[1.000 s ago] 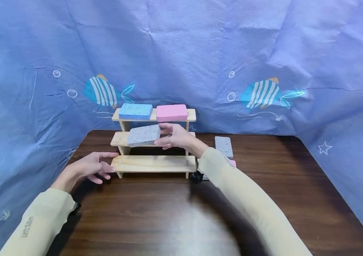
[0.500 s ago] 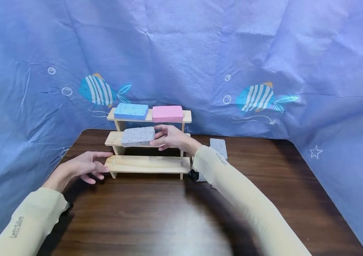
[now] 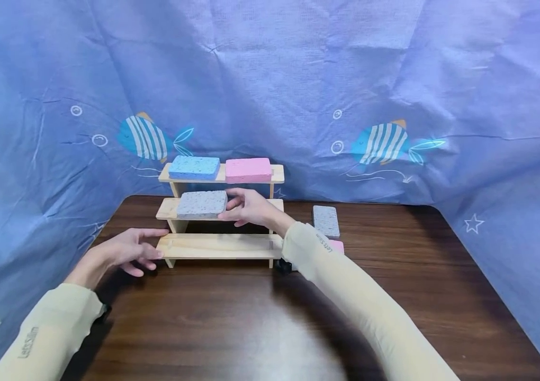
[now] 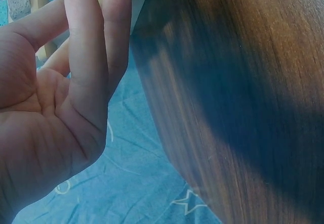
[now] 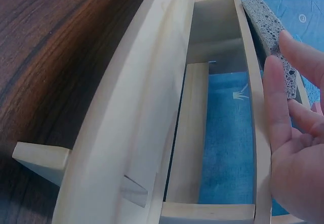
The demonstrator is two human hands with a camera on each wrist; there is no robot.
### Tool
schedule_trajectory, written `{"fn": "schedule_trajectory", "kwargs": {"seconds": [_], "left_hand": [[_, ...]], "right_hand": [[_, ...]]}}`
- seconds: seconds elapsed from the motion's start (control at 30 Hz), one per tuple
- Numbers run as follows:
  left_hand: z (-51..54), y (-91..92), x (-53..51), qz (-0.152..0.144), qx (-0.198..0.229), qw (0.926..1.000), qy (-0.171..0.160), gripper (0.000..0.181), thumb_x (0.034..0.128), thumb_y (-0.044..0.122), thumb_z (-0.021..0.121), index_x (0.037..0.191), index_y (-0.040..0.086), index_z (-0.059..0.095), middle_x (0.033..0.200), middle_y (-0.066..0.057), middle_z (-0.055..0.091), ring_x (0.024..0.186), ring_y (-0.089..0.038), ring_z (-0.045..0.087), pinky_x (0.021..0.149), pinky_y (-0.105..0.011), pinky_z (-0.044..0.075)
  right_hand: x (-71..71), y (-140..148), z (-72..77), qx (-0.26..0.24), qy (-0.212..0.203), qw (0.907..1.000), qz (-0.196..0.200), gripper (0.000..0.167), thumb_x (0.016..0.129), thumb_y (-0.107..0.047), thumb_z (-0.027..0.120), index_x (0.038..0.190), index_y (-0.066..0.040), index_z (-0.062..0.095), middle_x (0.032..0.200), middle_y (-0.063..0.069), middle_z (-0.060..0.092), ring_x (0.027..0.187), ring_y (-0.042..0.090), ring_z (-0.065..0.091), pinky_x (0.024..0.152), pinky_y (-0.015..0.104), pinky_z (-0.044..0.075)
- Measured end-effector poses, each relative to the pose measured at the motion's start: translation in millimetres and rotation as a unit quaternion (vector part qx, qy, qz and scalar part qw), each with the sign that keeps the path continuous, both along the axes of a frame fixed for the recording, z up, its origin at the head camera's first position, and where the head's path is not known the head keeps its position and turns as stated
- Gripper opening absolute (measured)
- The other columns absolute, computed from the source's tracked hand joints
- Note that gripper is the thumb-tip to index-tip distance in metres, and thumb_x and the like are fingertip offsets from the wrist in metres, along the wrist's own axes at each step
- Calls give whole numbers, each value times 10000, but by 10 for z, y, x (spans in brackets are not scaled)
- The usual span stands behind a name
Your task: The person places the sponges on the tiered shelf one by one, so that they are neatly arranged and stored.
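In the head view a grey speckled sponge (image 3: 201,204) lies at the left of the middle step of a three-tier wooden stand (image 3: 217,246). My right hand (image 3: 251,206) pinches its right end between thumb and fingers; the right wrist view shows the fingertips at the grey sponge (image 5: 273,37). My left hand (image 3: 129,250) is at the left end of the bottom step, index finger and thumb extended to its edge. On the top step sit a blue sponge (image 3: 194,168) and a pink sponge (image 3: 248,170), side by side.
Right of the stand, another grey sponge (image 3: 326,220) lies on the dark wooden table (image 3: 232,317). A pink sponge (image 3: 336,246) there is partly hidden by my right sleeve. A blue fish-print cloth (image 3: 270,95) hangs behind the table.
The grey sponge has been lowered from a tilted pose to rest flatter on the middle step, my right hand still holding it. The left hand stays at the bottom step's end.
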State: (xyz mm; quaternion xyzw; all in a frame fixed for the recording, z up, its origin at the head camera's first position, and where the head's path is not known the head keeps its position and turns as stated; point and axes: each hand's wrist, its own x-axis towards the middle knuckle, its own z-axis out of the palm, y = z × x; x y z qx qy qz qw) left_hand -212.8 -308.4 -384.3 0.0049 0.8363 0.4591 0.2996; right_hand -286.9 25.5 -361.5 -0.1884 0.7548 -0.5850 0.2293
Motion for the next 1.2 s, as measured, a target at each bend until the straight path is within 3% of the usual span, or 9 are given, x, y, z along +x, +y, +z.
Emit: {"fn": "schedule_trajectory", "kwargs": {"seconds": [0.27, 0.5, 0.87, 1.07, 1.2], "left_hand": [[-34, -25, 10, 1, 21, 10000, 38, 789, 960, 135, 699, 1598, 34, 246, 1051, -139, 704, 808, -233, 704, 586, -398, 601], [-53, -25, 4, -40, 101, 9999, 51, 788, 968, 136, 691, 1600, 29, 233, 1071, -147, 709, 810, -235, 707, 583, -396, 601], [-43, -35, -13, 13, 76, 10000, 16, 785, 969, 136, 691, 1598, 25, 236, 1083, -149, 706, 813, -229, 705, 575, -384, 601], [-37, -26, -10, -1, 101, 9999, 8, 795, 963, 144, 702, 1597, 22, 239, 1093, -156, 707, 826, -237, 708, 573, -379, 600], [-32, -28, -7, 36, 82, 10000, -1, 796, 962, 147, 705, 1597, 24, 241, 1088, -157, 707, 819, -232, 706, 573, -377, 600]], "right_hand": [[20, -80, -11, 451, 559, 9974, -62, 852, 845, -259, 858, 1560, -148, 410, 1046, 61, 631, 895, 195, 666, 700, 402, 608], [16, -109, -10, 853, 981, 9915, -89, 860, 838, -323, 859, 1558, -147, 424, 1011, 37, 634, 859, 169, 652, 663, 424, 606], [31, -166, -1, 1062, 1249, 9864, -146, 851, 836, -338, 859, 1549, -140, 438, 954, 40, 619, 747, 187, 621, 618, 390, 602], [33, -159, -10, 1157, 1314, 9844, -146, 823, 836, -359, 854, 1536, -171, 465, 931, 36, 614, 756, 213, 615, 663, 445, 605], [23, -173, -13, 1241, 1425, 9819, -138, 808, 828, -399, 853, 1518, -188, 490, 929, 36, 606, 758, 245, 625, 638, 400, 605]]}}
